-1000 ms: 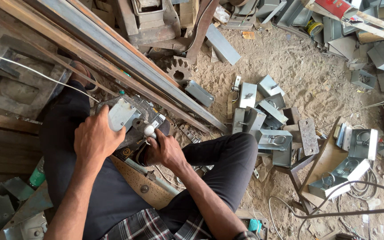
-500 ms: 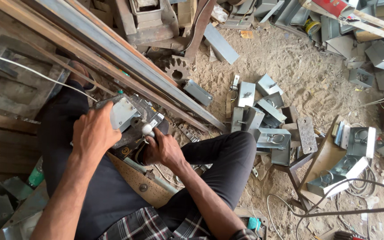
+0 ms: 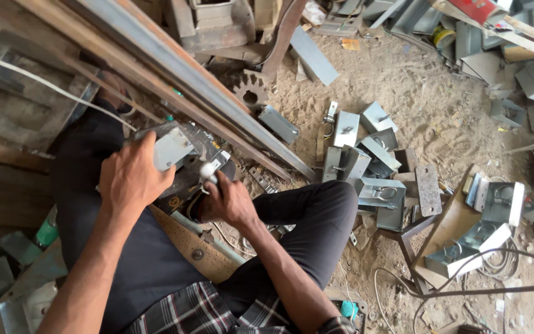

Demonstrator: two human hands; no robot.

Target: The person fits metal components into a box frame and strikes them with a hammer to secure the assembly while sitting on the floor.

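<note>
A grey folded sheet-metal box (image 3: 171, 148) is gripped from above by the left hand (image 3: 132, 176), whose fingers are curled over its near edge, and it is held over the dark-trousered lap of the seated person, close to the long rusty steel angle bars (image 3: 174, 74) that run diagonally across the sandy floor (image 3: 415, 86). The right hand (image 3: 227, 201) is closed around a tool with a small white rounded knob (image 3: 207, 171), whose working end is pressed against the box just beside the left hand; the rest of the tool is hidden by the fingers, so its kind cannot be told. A dark metal block (image 3: 183, 185) is seen under the box, between the two hands. A thin white cable (image 3: 38, 80) is stretched from the upper left corner of the view toward the box. On the floor to the right of the bent knee, a loose heap of similar grey metal boxes (image 3: 366, 154) is scattered, some lying open side up, and a flat rusty steel plate with holes (image 3: 428, 188) is laid beside them. A rusty toothed gear wheel (image 3: 250, 89) is lying on the floor near the far end of the angle bars, well apart from both hands. A black cable (image 3: 483, 291) is trailed across the lower right corner of the floor.
</note>
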